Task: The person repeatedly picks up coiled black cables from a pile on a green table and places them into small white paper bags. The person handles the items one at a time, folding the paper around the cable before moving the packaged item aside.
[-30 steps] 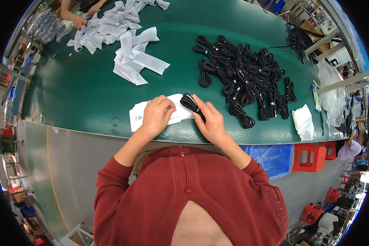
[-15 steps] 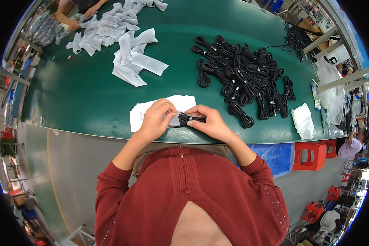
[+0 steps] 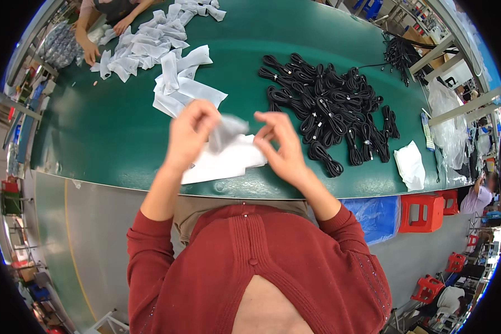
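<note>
Raised off table (image 3: 111, 128) since 0.5 s ago: left hand (image 3: 188, 132) pinching blurred clear bag (image 3: 226, 131) above bag stack (image 3: 228, 158); right hand (image 3: 278, 146) w/ fingers curled, empty; cable no longer visible, prob. bagged

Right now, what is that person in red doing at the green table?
The person's left hand holds up a clear bag, and the right hand is raised beside it. More white bags lie under the hands on the table. A pile of black cables sits to the right.
</note>
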A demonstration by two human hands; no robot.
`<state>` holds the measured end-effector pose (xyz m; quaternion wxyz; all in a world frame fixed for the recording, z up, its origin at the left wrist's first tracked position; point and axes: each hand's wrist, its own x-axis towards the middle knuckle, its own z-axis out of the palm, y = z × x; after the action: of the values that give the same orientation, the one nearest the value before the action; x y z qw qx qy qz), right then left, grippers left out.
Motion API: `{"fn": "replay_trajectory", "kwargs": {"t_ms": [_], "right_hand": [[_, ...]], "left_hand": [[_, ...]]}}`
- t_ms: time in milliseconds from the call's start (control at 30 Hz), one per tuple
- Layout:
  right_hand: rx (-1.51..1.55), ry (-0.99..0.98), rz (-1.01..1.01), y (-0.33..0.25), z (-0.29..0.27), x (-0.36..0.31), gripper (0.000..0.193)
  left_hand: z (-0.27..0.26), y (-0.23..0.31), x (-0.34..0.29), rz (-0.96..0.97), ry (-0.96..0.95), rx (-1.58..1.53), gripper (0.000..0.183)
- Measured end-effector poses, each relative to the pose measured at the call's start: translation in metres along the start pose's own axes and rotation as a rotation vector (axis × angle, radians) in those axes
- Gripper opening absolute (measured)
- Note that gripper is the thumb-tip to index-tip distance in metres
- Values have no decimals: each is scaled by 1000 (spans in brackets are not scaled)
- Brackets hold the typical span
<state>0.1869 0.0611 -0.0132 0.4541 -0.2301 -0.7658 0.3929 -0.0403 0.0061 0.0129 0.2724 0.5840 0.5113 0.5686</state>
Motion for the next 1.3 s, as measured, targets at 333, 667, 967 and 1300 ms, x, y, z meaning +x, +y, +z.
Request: {"fn": "replay_trajectory", "kwargs": {"t_ms": [333, 667, 967, 1300], "right_hand": [[-962, -18, 26, 87, -19, 20, 37], [-304, 33, 483, 78, -22, 5, 22], [-302, 32, 336, 60, -1, -10, 22], [-261, 26, 329, 46, 15, -20, 19]], "left_hand": [[-18, 6, 18, 143, 60, 461, 34], [15, -13, -58, 14, -546, 816, 95], [14, -16, -58, 88, -530, 710, 84], [19, -17, -54, 127, -529, 640, 83]]}}
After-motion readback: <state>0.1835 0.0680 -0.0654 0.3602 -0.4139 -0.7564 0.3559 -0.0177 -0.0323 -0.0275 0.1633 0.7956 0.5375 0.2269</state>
